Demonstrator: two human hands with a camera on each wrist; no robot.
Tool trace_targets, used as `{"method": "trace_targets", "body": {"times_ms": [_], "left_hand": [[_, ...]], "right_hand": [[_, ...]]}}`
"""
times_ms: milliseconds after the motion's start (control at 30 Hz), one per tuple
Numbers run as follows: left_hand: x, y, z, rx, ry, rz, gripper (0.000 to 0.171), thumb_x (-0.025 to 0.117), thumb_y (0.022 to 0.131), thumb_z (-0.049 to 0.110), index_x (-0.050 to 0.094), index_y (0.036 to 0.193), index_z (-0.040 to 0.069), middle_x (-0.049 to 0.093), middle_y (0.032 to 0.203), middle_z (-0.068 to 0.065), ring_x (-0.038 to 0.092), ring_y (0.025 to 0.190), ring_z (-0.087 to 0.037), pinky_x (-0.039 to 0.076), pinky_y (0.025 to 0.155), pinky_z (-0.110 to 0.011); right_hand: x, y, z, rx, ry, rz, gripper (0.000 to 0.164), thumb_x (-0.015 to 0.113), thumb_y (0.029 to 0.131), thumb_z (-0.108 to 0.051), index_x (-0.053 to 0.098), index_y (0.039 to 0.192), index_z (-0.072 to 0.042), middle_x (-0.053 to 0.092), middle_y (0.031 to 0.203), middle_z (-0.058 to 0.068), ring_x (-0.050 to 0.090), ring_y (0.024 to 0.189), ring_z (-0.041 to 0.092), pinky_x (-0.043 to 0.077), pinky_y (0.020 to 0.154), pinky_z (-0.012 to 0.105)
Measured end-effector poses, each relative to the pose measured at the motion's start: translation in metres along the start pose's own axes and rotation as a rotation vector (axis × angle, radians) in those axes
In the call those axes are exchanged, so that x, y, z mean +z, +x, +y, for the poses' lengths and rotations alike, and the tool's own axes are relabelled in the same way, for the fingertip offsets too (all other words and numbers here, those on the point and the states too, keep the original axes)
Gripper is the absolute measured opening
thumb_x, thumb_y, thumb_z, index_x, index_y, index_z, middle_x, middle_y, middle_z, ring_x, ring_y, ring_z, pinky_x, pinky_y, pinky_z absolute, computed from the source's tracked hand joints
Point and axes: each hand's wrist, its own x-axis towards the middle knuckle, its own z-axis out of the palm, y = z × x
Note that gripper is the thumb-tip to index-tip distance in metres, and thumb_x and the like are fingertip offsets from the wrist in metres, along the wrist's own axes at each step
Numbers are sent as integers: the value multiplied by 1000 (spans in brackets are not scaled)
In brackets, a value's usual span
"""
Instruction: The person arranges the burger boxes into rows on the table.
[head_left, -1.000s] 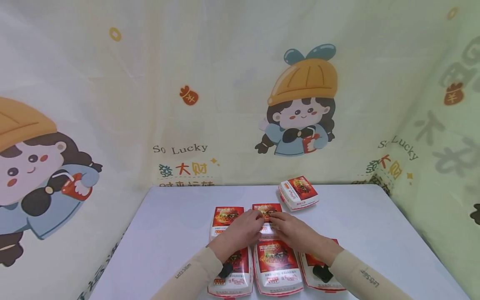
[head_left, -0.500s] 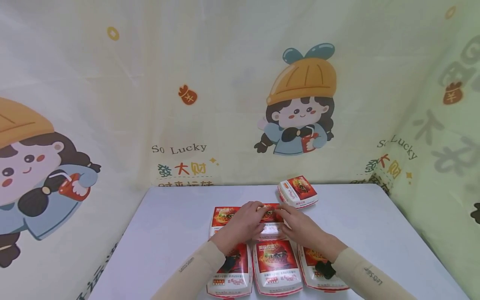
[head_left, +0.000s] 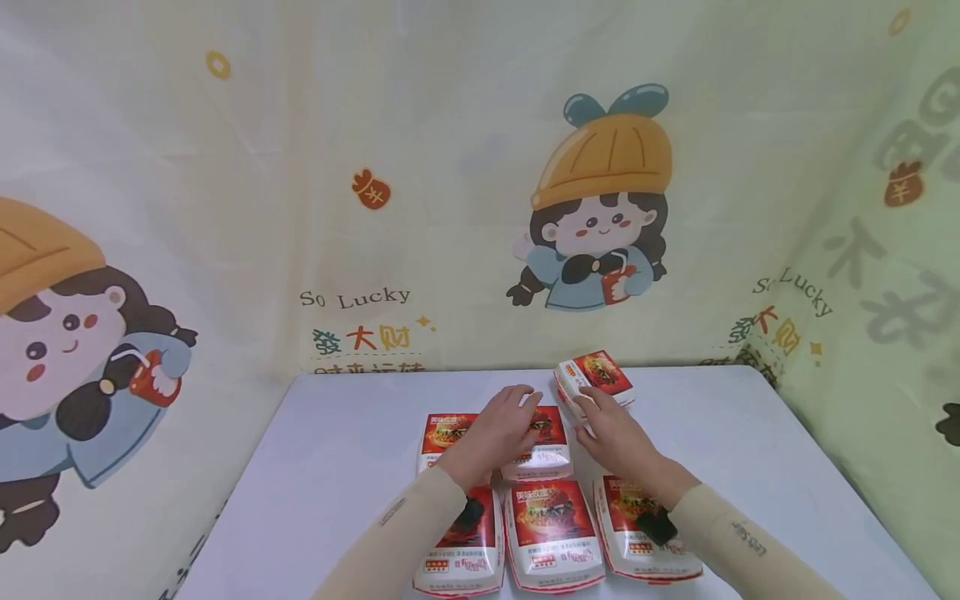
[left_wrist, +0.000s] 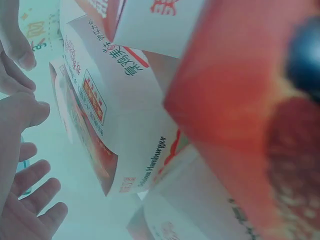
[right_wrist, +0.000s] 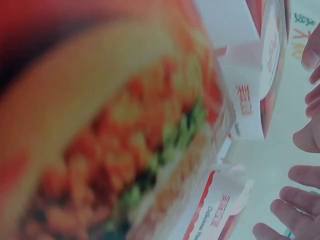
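Several red-and-white burger boxes lie on a white table. My left hand (head_left: 504, 429), fingers loosely bent, is over the left part of the middle box (head_left: 551, 450) of the far row and hides some of it. My right hand (head_left: 622, 433) reaches forward with fingers spread. Its fingertips overlap the near edge of a burger box (head_left: 603, 373) that sits turned at an angle by the back edge. Left of the middle box is another burger box (head_left: 444, 433), partly covered by the left hand and forearm. Neither hand has its fingers closed round a box.
Three more burger boxes form the near row: a left one (head_left: 468, 567), a middle one (head_left: 553, 533) and a right one (head_left: 626, 525), the outer two partly under the forearms. The table (head_left: 337, 467) meets a printed cloth (head_left: 450, 250) behind it.
Both hands were close together over the far row's middle box. They have moved apart: the right hand went forward and right to the angled box, the left rose slightly forward.
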Motion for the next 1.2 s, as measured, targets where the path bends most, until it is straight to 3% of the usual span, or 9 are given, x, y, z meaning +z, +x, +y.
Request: {"method": "trace_targets", "body": {"times_ms": [233, 500, 733, 1000, 1200], "left_hand": [[2, 21, 4, 35, 4, 62, 63, 65, 94, 33, 42, 147, 8, 52, 144, -10, 48, 135, -24, 40, 115, -35], [0, 41, 8, 71, 88, 146, 63, 68, 92, 28, 43, 146, 8, 52, 142, -10, 50, 133, -22, 44, 112, -32], [-2, 58, 17, 0, 78, 30, 65, 64, 96, 31, 37, 152, 13, 41, 154, -9, 36, 145, -25, 36, 118, -34], [0, 71, 30, 35, 145, 18, 59, 60, 98, 27, 39, 151, 11, 45, 152, -9, 41, 142, -22, 37, 118, -33], [6, 81, 35, 6, 171, -27, 62, 63, 97, 27, 38, 151, 14, 43, 153, -7, 40, 143, -23, 39, 117, -35]], "right_hand": [[-5, 8, 15, 18, -21, 58, 53, 75, 86, -18, 56, 127, 9, 55, 131, 27, 58, 118, 43, 52, 97, 57], [-5, 19, 30, 15, -37, 122, 52, 72, 85, -14, 54, 125, 13, 55, 129, 30, 57, 116, 45, 50, 99, 58], [-8, 26, 36, 125, -60, 40, 59, 70, 88, -20, 47, 131, 14, 50, 135, 33, 52, 123, 48, 45, 104, 60], [-12, 33, 42, 234, -87, -44, 65, 69, 91, -28, 46, 130, 19, 48, 133, 38, 52, 121, 51, 45, 103, 61], [-7, 42, 46, 294, -78, -114, 72, 68, 92, -35, 42, 134, 19, 45, 135, 37, 48, 125, 51, 41, 107, 62]]}}
